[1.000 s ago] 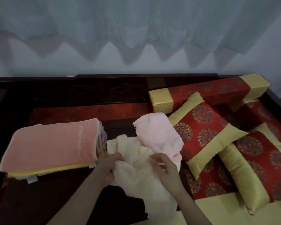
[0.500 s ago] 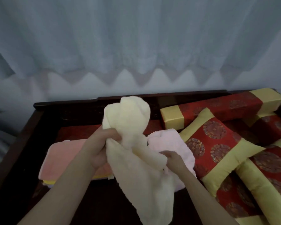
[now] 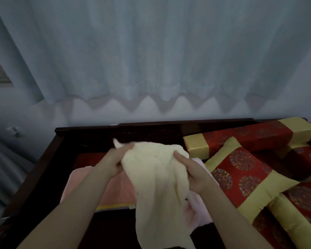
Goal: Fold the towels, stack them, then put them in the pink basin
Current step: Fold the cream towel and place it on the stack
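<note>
A cream towel (image 3: 156, 186) hangs in the air between my hands, its lower end dropping to the frame's bottom. My left hand (image 3: 113, 162) pinches its top left corner, and my right hand (image 3: 192, 175) grips its upper right edge. Behind the towel, a stack of folded towels (image 3: 118, 191) with a salmon-pink one on top lies on the dark wooden bench (image 3: 43, 169). A crumpled pale pink towel (image 3: 197, 212) lies under my right forearm. The pink basin is not in view.
Red-and-gold cushions (image 3: 244, 177) and a long bolster (image 3: 250, 137) fill the bench's right side. A pale curtain (image 3: 151, 60) hangs behind the bench's dark back rail.
The towel's bunched top has been spread sideways between my hands. My right hand has risen to grip the upper right edge. The camera has tilted further up.
</note>
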Demonstrator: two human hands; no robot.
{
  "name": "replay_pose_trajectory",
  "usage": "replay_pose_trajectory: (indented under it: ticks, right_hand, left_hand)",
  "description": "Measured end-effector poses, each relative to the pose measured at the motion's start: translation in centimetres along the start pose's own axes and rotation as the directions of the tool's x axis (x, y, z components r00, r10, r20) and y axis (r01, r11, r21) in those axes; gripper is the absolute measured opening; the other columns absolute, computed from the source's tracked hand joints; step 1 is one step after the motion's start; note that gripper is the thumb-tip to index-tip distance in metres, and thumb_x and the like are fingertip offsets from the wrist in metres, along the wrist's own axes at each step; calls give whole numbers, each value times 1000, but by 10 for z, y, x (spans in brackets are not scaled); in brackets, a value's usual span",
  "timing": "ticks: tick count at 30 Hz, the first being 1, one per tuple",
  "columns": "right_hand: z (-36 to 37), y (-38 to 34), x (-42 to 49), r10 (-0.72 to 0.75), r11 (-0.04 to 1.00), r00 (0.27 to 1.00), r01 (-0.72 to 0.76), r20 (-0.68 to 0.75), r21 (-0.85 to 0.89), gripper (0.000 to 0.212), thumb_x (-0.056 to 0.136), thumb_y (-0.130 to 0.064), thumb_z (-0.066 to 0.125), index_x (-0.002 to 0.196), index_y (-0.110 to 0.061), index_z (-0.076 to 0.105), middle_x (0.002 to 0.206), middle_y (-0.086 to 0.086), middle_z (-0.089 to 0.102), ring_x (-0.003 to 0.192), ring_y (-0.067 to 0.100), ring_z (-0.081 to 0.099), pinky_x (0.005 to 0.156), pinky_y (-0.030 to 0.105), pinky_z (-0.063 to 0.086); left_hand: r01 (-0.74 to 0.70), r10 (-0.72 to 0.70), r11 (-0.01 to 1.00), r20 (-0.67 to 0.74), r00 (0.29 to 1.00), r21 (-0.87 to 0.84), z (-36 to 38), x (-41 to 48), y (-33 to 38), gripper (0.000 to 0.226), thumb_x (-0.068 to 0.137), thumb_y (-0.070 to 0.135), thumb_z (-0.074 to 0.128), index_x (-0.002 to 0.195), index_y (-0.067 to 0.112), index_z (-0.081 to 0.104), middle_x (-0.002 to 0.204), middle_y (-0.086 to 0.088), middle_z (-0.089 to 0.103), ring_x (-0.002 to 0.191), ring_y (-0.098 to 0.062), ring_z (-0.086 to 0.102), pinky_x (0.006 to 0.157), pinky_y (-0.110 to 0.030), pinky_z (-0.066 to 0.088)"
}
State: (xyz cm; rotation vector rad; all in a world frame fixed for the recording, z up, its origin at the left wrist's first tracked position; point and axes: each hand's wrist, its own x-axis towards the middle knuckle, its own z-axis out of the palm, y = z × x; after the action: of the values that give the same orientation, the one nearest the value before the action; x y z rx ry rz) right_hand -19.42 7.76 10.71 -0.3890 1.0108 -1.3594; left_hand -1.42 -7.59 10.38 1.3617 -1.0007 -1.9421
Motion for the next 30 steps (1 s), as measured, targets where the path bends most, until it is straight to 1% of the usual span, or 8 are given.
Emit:
replay_pose_trajectory:
  ticks: [3, 5, 8, 11, 14, 18, 23, 30]
  right_hand:
    - [4, -4, 1, -13, 998, 998, 16, -56, 57, 44, 97, -27, 49, 73, -6, 79, 84, 13, 76, 74, 22, 74, 64, 33, 61]
    - [5, -2, 5, -3, 999, 997, 7, -82, 47, 41, 96, -30, 50, 79, -8, 80, 93, 13, 76, 83, 24, 74, 77, 38, 60]
    - [0, 8, 18, -2, 998, 996, 7, -84, 67, 37, 92, -32, 55, 117, -7, 66, 119, 17, 67, 109, 31, 65, 95, 46, 49]
    - [-3, 13, 26, -1, 994, 998, 7, -60, 108, 50, 88, -34, 58, 130, -6, 55, 129, 19, 60, 121, 34, 56, 108, 50, 39]
    - [-5, 18, 30, -5, 993, 999, 12, -53, 119, 53, 88, -36, 59, 132, -7, 53, 130, 20, 59, 122, 35, 56, 108, 51, 38]
    - [-2, 23, 30, 48, 998, 998, -46, -31, 53, 54, 88, -38, 58, 133, -7, 53, 133, 20, 57, 125, 34, 53, 110, 50, 36]
    - [-6, 23, 27, 95, 995, 993, -92, 70, -40, 38, 91, -21, 55, 123, -3, 60, 121, 20, 65, 112, 32, 63, 97, 44, 49]
    - [-33, 3, 23, 206, 863, 978, -169, 27, -475, 48, 80, 16, 58, 124, -1, 55, 124, 21, 63, 115, 33, 61, 94, 44, 53]
  left_hand:
    - [-43, 140, 935, -255, 957, 352, -10, -4, -38, 71, 75, 32, 78, 131, 4, 46, 129, -17, 55, 112, -33, 57, 84, -39, 53]
    - [-276, 418, 873, -326, 848, 402, -10, -15, -60, 37, 78, 20, 75, 109, 16, 55, 108, -13, 63, 103, -35, 60, 84, -40, 50]
    - [-466, 566, 785, -168, 807, 408, 2, -41, -77, 8, 84, 13, 67, 78, 17, 62, 71, -5, 66, 71, -25, 63, 65, -32, 51]
    - [-571, 670, 684, -81, 738, 454, 12, -56, -79, 13, 86, 15, 66, 76, 23, 62, 73, 2, 65, 69, -8, 61, 62, -14, 47]
    - [-637, 803, 453, 24, 595, 623, 18, -58, -75, 16, 81, 23, 69, 73, 29, 57, 76, 11, 59, 73, -8, 55, 61, -15, 44]
    - [-492, 660, 362, 154, 735, 792, 25, -48, -77, 38, 70, 62, 64, 66, 25, 56, 72, 10, 55, 68, -4, 53, 66, -24, 46]
    - [-342, 546, 347, 109, 831, 873, 25, -37, -71, 46, 76, 55, 61, 51, 24, 39, 56, 7, 45, 55, -10, 46, 56, -28, 34]
    - [-337, 419, 711, 14, 908, 616, -5, -34, -50, 28, 82, 13, 58, 56, 5, 61, 60, -7, 61, 59, -16, 53, 63, -32, 48]
